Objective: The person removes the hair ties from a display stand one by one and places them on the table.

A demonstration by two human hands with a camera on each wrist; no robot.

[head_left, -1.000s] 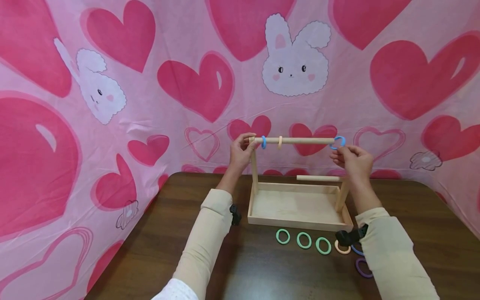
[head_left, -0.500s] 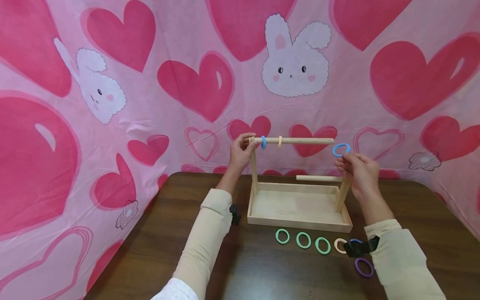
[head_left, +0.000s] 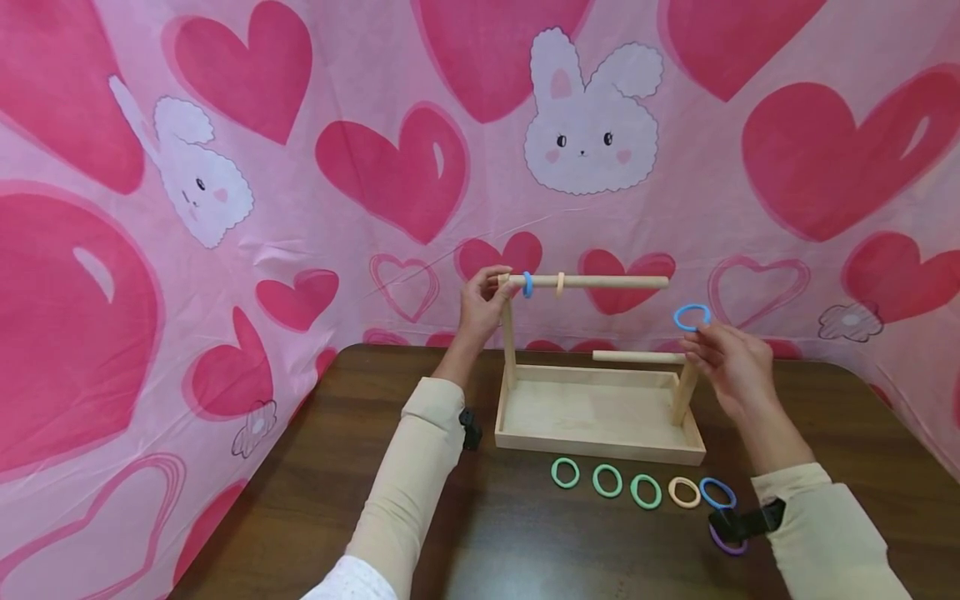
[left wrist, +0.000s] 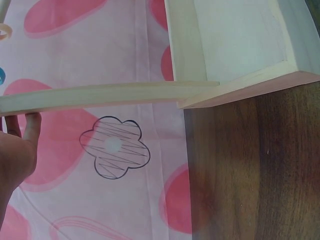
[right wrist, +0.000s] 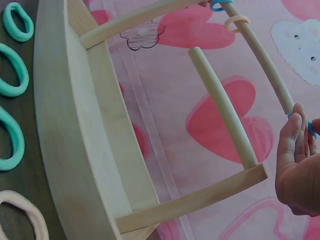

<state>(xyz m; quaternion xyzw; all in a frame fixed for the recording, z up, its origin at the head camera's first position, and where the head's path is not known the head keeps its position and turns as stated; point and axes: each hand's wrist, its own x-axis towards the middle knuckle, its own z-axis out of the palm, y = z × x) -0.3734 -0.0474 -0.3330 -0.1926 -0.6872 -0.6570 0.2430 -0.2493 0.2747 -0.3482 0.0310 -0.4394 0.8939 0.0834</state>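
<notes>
A wooden rack stands on the table with a tray base [head_left: 596, 417] and two horizontal rods. On the upper rod [head_left: 607, 282], near its left end, hang a blue ring [head_left: 527, 284] and a peach ring [head_left: 559, 284]. My left hand [head_left: 487, 302] grips the top of the left post; in the left wrist view its fingers [left wrist: 31, 125] lie against the post [left wrist: 100, 95]. Off the rod's right end and a little below it, my right hand [head_left: 712, 346] pinches another blue ring [head_left: 691, 317]. In the right wrist view that ring [right wrist: 311, 127] peeks out behind my fingers [right wrist: 292, 140].
The shorter lower rod [head_left: 637, 357] sits on the rack's right post. In front of the tray lie three green rings [head_left: 607, 480], a peach ring [head_left: 683, 492], a blue ring [head_left: 716, 492] and a purple ring [head_left: 726, 546]. A pink heart-print cloth [head_left: 375, 167] hangs close behind.
My right hand has drawn the blue ring away from the upper rod's right tip, moving right and down. The left hand has stayed on the post.
</notes>
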